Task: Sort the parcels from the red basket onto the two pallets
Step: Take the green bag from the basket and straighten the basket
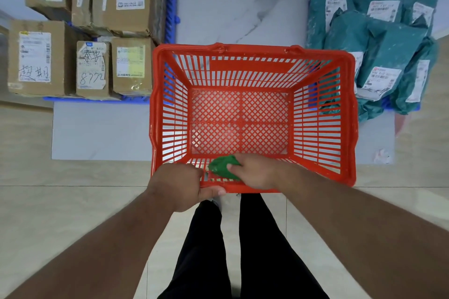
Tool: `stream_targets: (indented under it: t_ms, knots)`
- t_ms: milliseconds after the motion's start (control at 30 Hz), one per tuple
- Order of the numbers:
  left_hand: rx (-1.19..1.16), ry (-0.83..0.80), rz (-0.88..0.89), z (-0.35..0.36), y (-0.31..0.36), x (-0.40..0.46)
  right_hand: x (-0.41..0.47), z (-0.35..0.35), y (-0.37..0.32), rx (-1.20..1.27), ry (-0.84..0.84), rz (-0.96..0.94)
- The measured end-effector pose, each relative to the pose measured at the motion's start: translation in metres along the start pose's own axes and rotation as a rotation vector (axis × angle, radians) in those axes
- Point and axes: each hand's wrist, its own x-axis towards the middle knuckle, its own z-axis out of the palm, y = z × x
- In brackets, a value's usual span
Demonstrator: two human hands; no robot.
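Both hands sit at the near rim of the red basket (252, 114), low in the centre of the frame. Left hand (181, 187) grips that rim, its fingers curled over the top edge and the thumb pressed against the outer face below. Right hand (255, 172) reaches just inside the same rim and pinches a small crumpled green piece (223, 168), fingers closed round its right side; whether this is a parcel or a scrap of wrapping cannot be told. The green piece lies against the inner near wall of the basket, just right of the left hand.

Apart from that piece, the mesh floor of the basket shows bare. At the upper left of the frame, cardboard boxes (92, 31) with white labels stand packed together on a blue pallet (171, 14), whose edge shows along their right and lower sides. At the upper right, teal mailer bags (379, 39) lie heaped and overlapping on a second blue pallet (386, 103), only a sliver of which shows beneath them. Between the two stacks runs a pale marbled floor (243, 17). Black trouser legs (230, 250) fill the bottom centre.
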Motion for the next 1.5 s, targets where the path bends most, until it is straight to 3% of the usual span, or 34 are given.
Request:
stream_targets:
  t_ms: [233,500,600,800,900,1200,1333,1500]
  knots:
    - [-0.031,0.015,-0.013,-0.002,0.001,0.001,-0.032,-0.04,0.055,-0.182,-0.008,0.214]
    - [0.06,0.07,-0.034,0.0,-0.001,0.001,0.001,0.01,-0.035,-0.002,0.019,-0.048]
    - [0.047,0.081,-0.038,-0.001,-0.001,0.001,0.003,0.014,-0.034,0.028,0.039,-0.069]
    - [-0.014,0.041,-0.078,-0.008,0.005,-0.001,-0.044,-0.034,0.051,-0.229,0.002,0.199]
    - [-0.012,0.035,-0.073,-0.008,0.003,0.0,-0.05,-0.041,0.062,-0.244,0.004,0.269]
    - [0.011,0.13,0.008,0.006,-0.005,0.003,-0.002,0.028,-0.048,0.038,0.063,-0.067]
    - [-0.061,0.022,-0.061,-0.003,0.001,0.002,-0.025,0.004,-0.009,-0.066,0.083,-0.013]
    - [-0.104,-0.04,-0.079,-0.006,0.001,0.003,-0.054,-0.032,0.061,-0.271,0.052,0.244]
